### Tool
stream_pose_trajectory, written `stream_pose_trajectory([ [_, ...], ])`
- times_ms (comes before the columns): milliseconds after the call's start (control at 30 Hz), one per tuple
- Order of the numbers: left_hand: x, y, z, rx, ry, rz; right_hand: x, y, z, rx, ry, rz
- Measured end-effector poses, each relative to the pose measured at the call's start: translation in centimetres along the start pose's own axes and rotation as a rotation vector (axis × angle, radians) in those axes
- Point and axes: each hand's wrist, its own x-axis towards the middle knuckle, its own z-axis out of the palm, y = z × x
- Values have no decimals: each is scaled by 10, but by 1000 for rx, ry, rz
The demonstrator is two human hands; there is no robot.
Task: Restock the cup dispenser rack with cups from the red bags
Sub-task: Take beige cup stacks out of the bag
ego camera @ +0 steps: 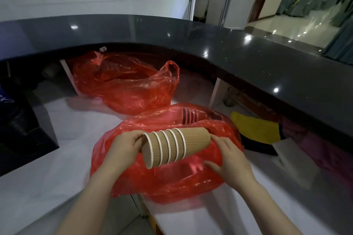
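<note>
A stack of several brown ribbed paper cups (175, 147) lies on its side in the air above the near red bag (172, 181). My left hand (124, 147) grips the stack at its open rim end. My right hand (227, 156) holds the closed bottom end, fingers curved round it and thumb below. More cups (189, 117) show dark through the plastic at the back of that bag. A second red bag (126, 86) sits farther back on the white work surface, under the dark counter. No dispenser rack is in view.
A curved dark counter top (191, 34) overhangs the white work surface (57, 158). A black object (21, 129) stands at the left. A yellow cloth (257, 129) and purple fabric (315, 149) lie at the right, and a glass (230, 97) sits in the alcove.
</note>
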Motion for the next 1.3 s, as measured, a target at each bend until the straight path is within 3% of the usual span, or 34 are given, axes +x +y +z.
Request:
stream_pose_trajectory([
  [133, -17, 6, -24, -66, -2, -15, 11, -23, -4, 313, 82, -9],
  [267, -52, 3, -46, -150, 115, -132, 15, -62, 2, 396, 33, -155],
  [333, -73, -2, -57, -177, 189, -198, 13, -87, 8, 514, -29, -196],
  [433, -111, -9, -78, -214, 294, -268, 8, -126, 22, 914, -143, -192],
  [600, -173, -21, -119, -170, 406, -335, -4, -194, 51, 1454, -453, 33],
  [833, -288, -44, -185, -255, 593, -457, -47, -308, 71, 1512, -648, -24],
  [1167, -544, -84, -317, -17, 852, -588, -208, -528, 117, 1483, -1010, -336],
  [1300, -615, -91, -360, -55, 999, -584, -260, -596, 132, 1553, -1085, -332],
])
